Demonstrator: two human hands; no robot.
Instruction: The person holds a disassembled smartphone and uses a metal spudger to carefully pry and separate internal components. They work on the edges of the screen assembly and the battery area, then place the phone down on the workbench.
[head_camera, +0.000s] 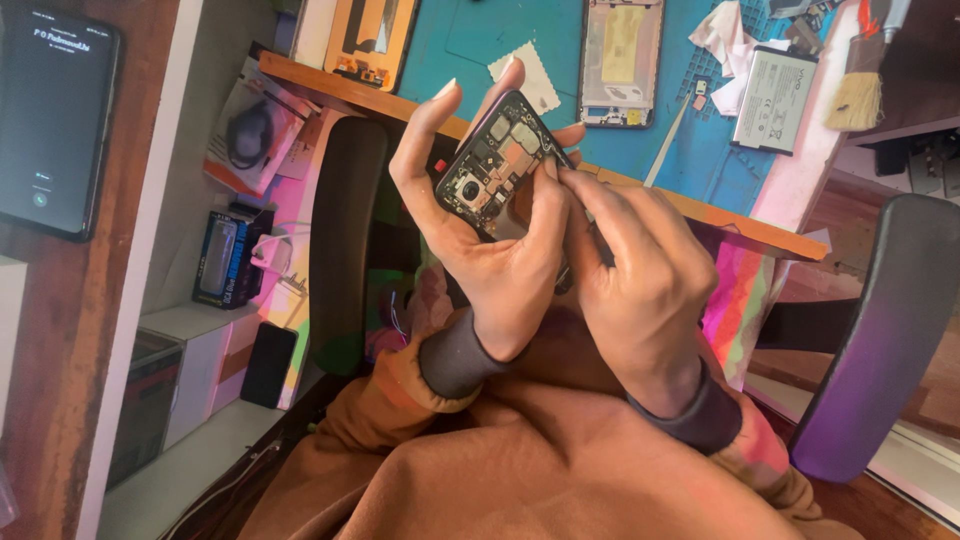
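My left hand (480, 235) grips an opened phone (497, 160) with its back cover off, so the circuit board and camera module show. The phone is held tilted above my lap, close to the desk edge. My right hand (635, 265) is pressed against the phone's right side, its thumb and forefinger pinched on a spot near the board's upper edge. Whether those fingers hold a small part or tool is hidden. Both wrists wear brown sleeves with dark cuffs.
A blue work mat (520, 40) covers the desk, bearing a phone frame (620, 60), a white battery (775, 98), a brush (860, 85) and a display panel (370, 40). A dark phone (55, 120) lies at left. Chair armrests (880, 330) flank me; boxes (230, 255) fill a shelf.
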